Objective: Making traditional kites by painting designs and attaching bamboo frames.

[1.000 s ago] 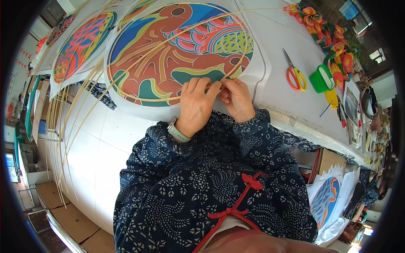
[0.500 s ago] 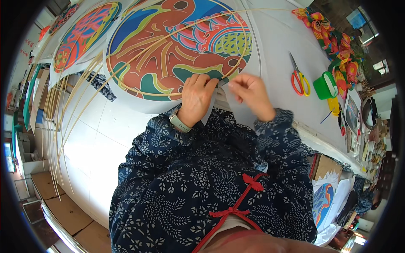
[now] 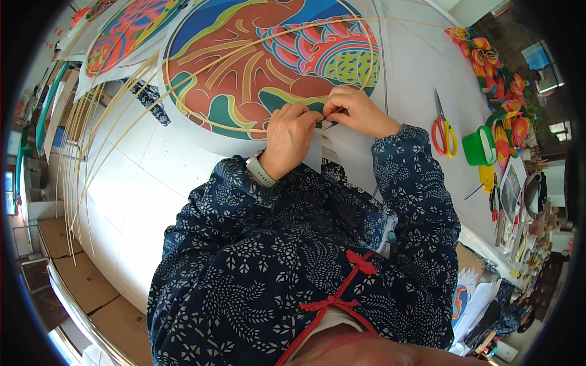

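The bamboo hoop (image 3: 268, 58) passed under the left hand (image 3: 292, 137) and the right hand (image 3: 357, 113) at 12 o'clock, so its joint was hidden. The fingertips curled under; their grip could not be told. The painted paper disc (image 3: 244, 67) was cut off by the top edge. A 2nd disc (image 3: 122, 36) at 10 o'clock was likewise cropped. Small items (image 3: 519, 213) at 3 o'clock were too small to identify.
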Demonstrator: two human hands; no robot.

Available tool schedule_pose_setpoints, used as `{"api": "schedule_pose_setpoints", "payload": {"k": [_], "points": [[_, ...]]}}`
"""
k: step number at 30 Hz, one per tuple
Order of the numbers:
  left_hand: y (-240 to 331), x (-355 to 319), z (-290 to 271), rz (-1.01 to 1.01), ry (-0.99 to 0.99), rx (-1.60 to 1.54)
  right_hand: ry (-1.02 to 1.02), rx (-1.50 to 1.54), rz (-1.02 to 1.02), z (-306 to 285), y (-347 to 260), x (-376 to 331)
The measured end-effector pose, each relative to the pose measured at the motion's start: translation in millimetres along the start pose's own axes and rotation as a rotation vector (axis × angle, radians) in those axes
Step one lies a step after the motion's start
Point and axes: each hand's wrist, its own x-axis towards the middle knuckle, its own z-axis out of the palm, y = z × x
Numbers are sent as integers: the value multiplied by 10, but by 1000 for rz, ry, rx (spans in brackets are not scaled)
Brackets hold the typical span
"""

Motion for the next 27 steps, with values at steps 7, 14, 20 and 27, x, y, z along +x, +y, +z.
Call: {"api": "schedule_pose_setpoints", "payload": {"k": [7,14,20,27], "points": [[-39,56,33,-142,-37,-135,26,-42,-66,68,61,-9],[-10,109,105,-200,-26,-145,50,-99,-107,118,127,22],[-20,129,165,-81,39,-15,72,-106,-158,87,161,53],[0,95,178,-77,103,29,28,-98,-156,39,19,57]]}}
